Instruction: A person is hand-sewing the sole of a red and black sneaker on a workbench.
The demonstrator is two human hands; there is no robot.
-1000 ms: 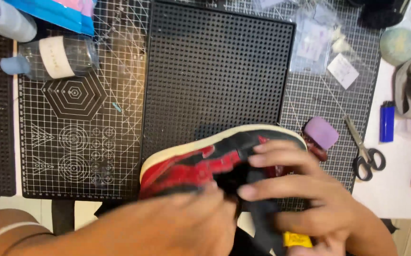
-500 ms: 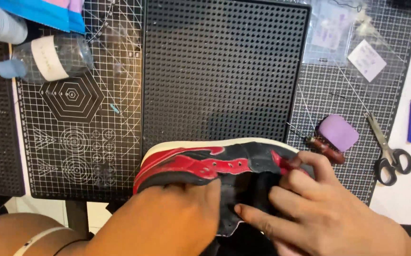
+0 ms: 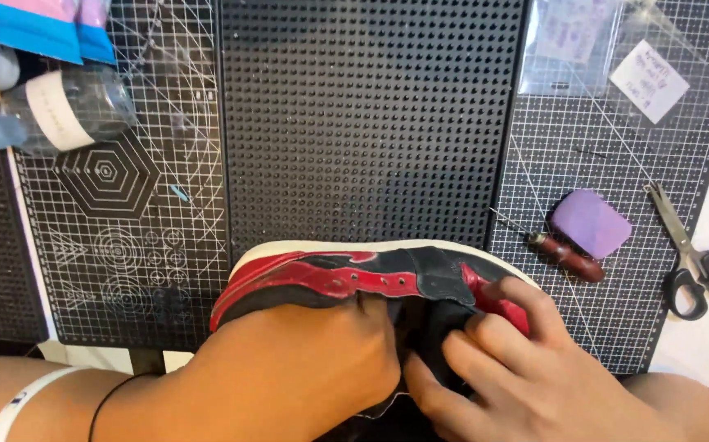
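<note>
Both hands are on the red-and-black sneaker at the near edge of the bench, lying on its side with the white sole turned toward the far edge. The left hand is curled over the shoe's opening, fingers tucked in and gripping the upper. The right hand is pinching black lining or tongue material at the collar, fingertips pressed together on it.

Compared with a second ago, the view has dropped in closer and the shoe has rolled flatter: more of the red side panel and its eyelet row is showing now, and the right hand has come off the top of the shoe down to the collar. In my reading the grip has settled, with the work focused on the inside of the shoe.

Toward the right edge, untouched: a wooden-handled awl, a purple block and scissors. A clear bottle lies at the far left corner.
</note>
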